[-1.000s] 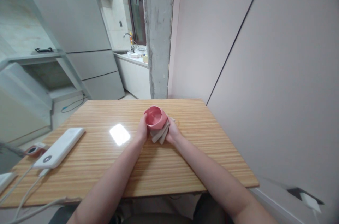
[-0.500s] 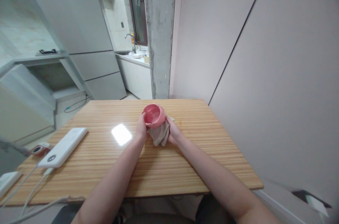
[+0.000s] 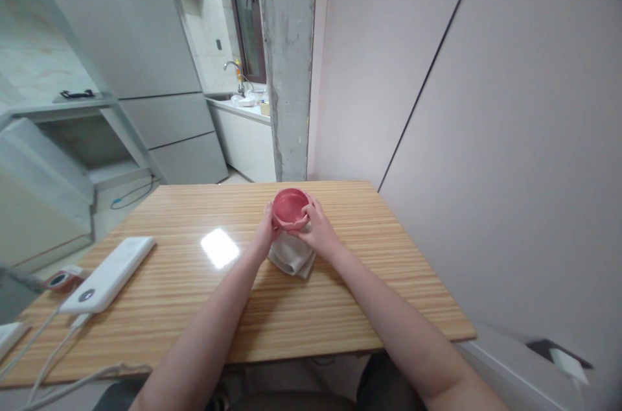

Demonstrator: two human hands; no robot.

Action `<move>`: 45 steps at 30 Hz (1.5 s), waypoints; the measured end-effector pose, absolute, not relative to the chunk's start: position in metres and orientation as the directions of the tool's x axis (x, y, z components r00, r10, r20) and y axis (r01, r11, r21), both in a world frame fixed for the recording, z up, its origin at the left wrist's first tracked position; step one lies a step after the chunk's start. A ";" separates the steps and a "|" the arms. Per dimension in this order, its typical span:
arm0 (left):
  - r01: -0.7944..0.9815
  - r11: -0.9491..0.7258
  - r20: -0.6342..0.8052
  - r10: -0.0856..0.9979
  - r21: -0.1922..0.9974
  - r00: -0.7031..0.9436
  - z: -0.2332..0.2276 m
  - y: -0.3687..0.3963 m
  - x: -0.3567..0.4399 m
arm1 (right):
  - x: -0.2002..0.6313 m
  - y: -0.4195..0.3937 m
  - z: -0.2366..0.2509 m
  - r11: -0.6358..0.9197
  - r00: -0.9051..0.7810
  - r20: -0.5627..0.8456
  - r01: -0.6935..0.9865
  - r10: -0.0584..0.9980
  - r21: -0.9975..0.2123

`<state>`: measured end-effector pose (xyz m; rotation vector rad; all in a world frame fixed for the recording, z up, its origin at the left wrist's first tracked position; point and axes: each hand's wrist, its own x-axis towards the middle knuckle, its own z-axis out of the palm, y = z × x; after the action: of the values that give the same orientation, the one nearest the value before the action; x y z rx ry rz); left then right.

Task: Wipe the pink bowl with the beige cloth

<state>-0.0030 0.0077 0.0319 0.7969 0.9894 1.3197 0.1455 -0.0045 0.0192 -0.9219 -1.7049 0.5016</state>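
A pink bowl [image 3: 290, 207] is held between both hands over the far middle of the wooden table, its hollow tilted toward me. My left hand [image 3: 267, 229] grips the bowl's left side, with its fingers partly hidden beneath. On the right, my right hand [image 3: 318, 227] pinches the rim, thumb side over the edge and other fingers under it. Below the bowl hangs or lies a light grey-beige cloth [image 3: 293, 257]; whether the fingers also hold it is hidden.
On the table's [image 3: 184, 307] left side lies a white power bank [image 3: 109, 275] with cables plugged in. An orange-and-white object [image 3: 63, 280] sits beside it. A fridge [image 3: 116, 28], a sink counter [image 3: 240, 129] and a concrete pillar [image 3: 289, 61] stand beyond; a pale wall [image 3: 461, 158] runs along the right.
The bowl has turned and shifted slightly right. My right hand has moved from the cloth at the bowl's side up onto its rim. The cloth now sits lower under the bowl.
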 end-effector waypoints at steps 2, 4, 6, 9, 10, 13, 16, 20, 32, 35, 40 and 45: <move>-0.295 0.097 -0.104 0.995 0.951 -0.006 0.033 0.008 -0.003 | 0.158 0.007 0.015 0.543 0.002 0.594 0.405 0.804 -0.736; -0.101 -0.018 0.016 1.000 0.995 -0.022 0.032 0.007 -0.005 | 0.180 0.021 0.010 0.424 0.170 0.570 0.507 0.804 -0.751; 0.144 -0.175 0.175 0.984 0.974 0.011 0.031 0.005 -0.009 | 0.209 0.033 0.006 0.277 0.329 0.548 0.601 0.769 -0.750; 0.451 -0.287 0.288 0.955 0.845 0.070 0.026 0.003 -0.016 | 0.254 0.043 -0.001 0.067 0.482 0.514 0.679 0.710 -0.731; 0.526 -0.278 0.290 0.955 0.804 0.061 0.025 0.003 -0.019 | 0.266 0.044 -0.003 0.003 0.528 0.492 0.679 0.692 -0.734; 0.662 -0.155 0.219 0.976 0.734 -0.015 0.021 0.005 -0.026 | 0.286 0.044 -0.010 -0.129 0.615 0.427 0.656 0.662 -0.744; 0.633 -0.018 0.105 0.989 0.774 -0.100 0.020 0.007 -0.031 | 0.289 0.043 -0.014 -0.172 0.625 0.391 0.649 0.675 -0.741; 0.518 0.046 0.021 0.992 0.854 -0.122 0.021 0.006 -0.030 | 0.288 0.044 -0.017 -0.205 0.639 0.356 0.634 0.682 -0.745; 0.685 -0.444 0.267 0.896 0.578 0.355 0.040 -0.008 -0.021 | 0.261 0.039 0.003 -0.039 0.436 0.632 0.840 0.640 -0.541; 0.567 -0.591 0.019 0.702 0.574 0.712 0.049 -0.024 -0.013 | 0.236 0.033 0.015 0.197 0.223 0.701 0.863 0.677 -0.465; 0.583 -0.651 -0.111 0.616 0.486 0.780 0.044 -0.037 -0.003 | 0.207 0.024 0.020 0.237 -0.004 0.392 0.800 0.920 -0.550; 0.538 -0.392 -0.001 0.808 0.746 0.590 0.043 -0.017 -0.009 | 0.199 0.023 0.017 0.106 -0.056 0.101 0.791 0.993 -0.602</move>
<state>-0.0090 -0.0167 0.0433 2.0929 1.0638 0.4752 0.1993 0.0235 0.0167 -1.7348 -1.8993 0.5405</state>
